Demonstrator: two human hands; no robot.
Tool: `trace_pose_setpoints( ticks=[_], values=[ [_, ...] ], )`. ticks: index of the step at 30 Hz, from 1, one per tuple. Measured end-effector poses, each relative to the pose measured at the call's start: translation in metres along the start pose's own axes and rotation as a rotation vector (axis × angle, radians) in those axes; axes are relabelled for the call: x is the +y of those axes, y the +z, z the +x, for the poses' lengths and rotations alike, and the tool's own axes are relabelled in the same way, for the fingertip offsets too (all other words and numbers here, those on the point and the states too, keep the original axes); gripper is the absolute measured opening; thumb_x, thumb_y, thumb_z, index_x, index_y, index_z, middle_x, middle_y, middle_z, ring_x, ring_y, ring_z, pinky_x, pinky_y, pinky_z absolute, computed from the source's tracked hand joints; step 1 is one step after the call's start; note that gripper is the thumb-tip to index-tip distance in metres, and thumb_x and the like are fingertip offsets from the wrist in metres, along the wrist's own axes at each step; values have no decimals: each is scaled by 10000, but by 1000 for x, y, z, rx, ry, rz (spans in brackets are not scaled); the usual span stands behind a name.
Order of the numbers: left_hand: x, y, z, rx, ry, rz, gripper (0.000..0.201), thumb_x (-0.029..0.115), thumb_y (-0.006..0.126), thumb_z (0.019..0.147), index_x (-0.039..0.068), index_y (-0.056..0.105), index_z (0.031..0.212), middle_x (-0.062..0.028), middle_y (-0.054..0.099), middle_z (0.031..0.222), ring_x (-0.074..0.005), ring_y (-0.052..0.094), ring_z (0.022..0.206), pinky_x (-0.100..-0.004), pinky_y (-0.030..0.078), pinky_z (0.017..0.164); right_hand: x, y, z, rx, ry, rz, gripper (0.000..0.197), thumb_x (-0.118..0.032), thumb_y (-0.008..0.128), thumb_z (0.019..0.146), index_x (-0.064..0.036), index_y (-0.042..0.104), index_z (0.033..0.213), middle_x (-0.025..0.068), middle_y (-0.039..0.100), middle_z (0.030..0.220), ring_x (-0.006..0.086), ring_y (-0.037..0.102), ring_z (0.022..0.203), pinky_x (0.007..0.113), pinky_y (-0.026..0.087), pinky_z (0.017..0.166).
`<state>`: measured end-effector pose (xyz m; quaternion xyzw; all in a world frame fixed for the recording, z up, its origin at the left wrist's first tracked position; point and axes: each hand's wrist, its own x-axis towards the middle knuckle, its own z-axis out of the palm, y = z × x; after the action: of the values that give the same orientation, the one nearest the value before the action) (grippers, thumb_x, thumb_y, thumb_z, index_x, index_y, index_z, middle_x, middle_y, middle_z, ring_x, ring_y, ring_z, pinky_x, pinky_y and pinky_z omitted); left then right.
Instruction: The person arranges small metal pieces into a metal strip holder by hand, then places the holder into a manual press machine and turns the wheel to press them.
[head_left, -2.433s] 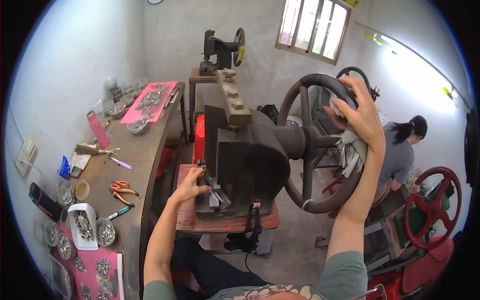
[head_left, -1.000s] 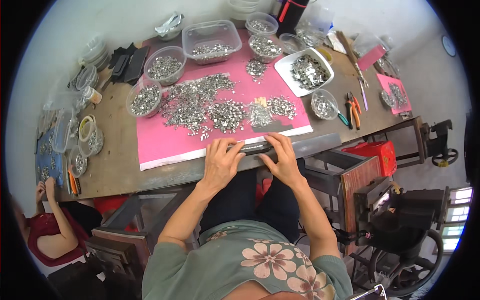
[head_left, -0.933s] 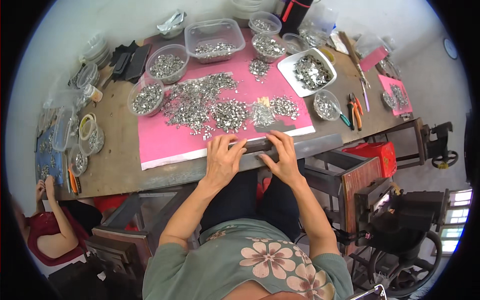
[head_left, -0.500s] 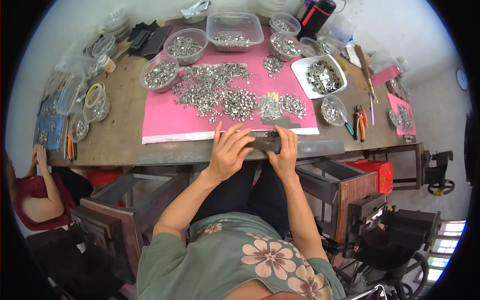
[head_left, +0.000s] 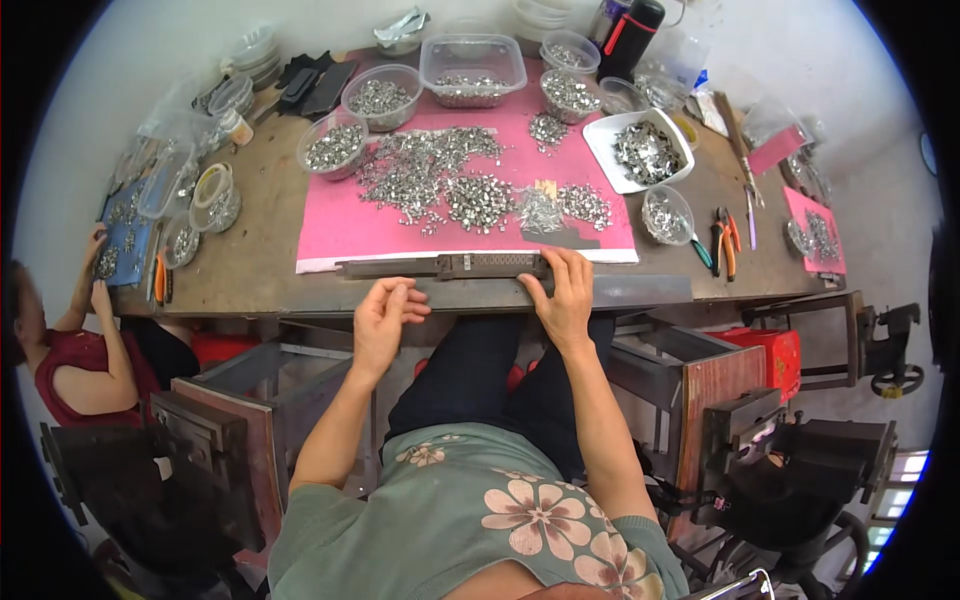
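A long dark metal bar fixture point(head_left: 490, 265) with a row of slots lies along the table's front edge. My right hand point(head_left: 565, 300) is closed around its right end, thumb on the near side and fingers over the far side. Left of the slotted part and just nearer than the bar, my left hand point(head_left: 383, 322) is raised with its fingers curled in. Whatever those fingers hold, if anything, is too small to make out. Beyond the bar, piles of small silvery metal pieces point(head_left: 480, 200) and thin pins point(head_left: 540, 212) lie on a pink sheet point(head_left: 330, 225).
Clear tubs point(head_left: 335, 147) of metal pieces and a white tray point(head_left: 600, 150) stand behind the piles. Pliers point(head_left: 724, 245) lie at the right, near a black flask point(head_left: 632, 40). At far left a co-worker point(head_left: 95, 370) has both hands at a blue mat point(head_left: 128, 255).
My left hand has drawn back to the left, off the fixture, and the slotted bar now shows at length. My right hand stays at its right end. The co-worker's hands have moved onto the blue mat.
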<state>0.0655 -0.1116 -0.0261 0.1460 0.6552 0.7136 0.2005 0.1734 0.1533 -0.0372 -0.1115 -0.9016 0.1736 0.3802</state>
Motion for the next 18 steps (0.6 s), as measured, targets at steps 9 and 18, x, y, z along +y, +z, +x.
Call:
trace_pose_setpoints(
  ticks=[9,18],
  values=[
    [2,62,41,67,811,767,477,150,808,822,58,614,1247,-94,642,1152,-294,573,1116,-455,385,1033,-3,-19,33,-64,-141,-91,172,-78,734,869,-75,716,1040,21,725,1015,224,664,1014,465,371,1060],
    [-9,66,46,71,758,817,623,176,807,846,50,522,1386,-72,654,1096,-258,602,1055,-486,334,1085,16,-23,60,-325,-598,-161,190,-46,644,816,-6,646,1002,89,569,894,260,598,887,467,448,1011]
  ],
)
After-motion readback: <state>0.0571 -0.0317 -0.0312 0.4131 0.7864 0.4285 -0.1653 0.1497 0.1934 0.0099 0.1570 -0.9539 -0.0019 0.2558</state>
